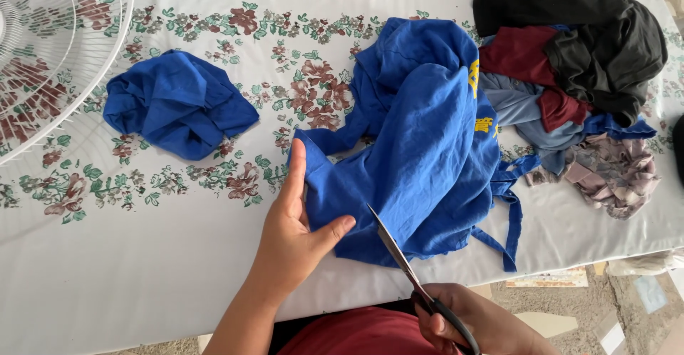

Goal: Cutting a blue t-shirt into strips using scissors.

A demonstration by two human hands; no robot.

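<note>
My left hand (299, 227) pinches the near left edge of a large blue garment (420, 148) with yellow print, spread on the table. In my right hand (470, 323), low at the front edge, is a pair of black-handled scissors (399, 255). The blades point up and left, their tip touching the garment's lower edge right beside my left thumb. Whether the blades are parted is hard to tell.
A crumpled blue cloth (174, 102) lies at the left. A heap of black, maroon, blue and patterned clothes (570, 63) sits at the right. A white fan guard (50, 49) covers the far left corner of the white flowered tablecloth (142, 255).
</note>
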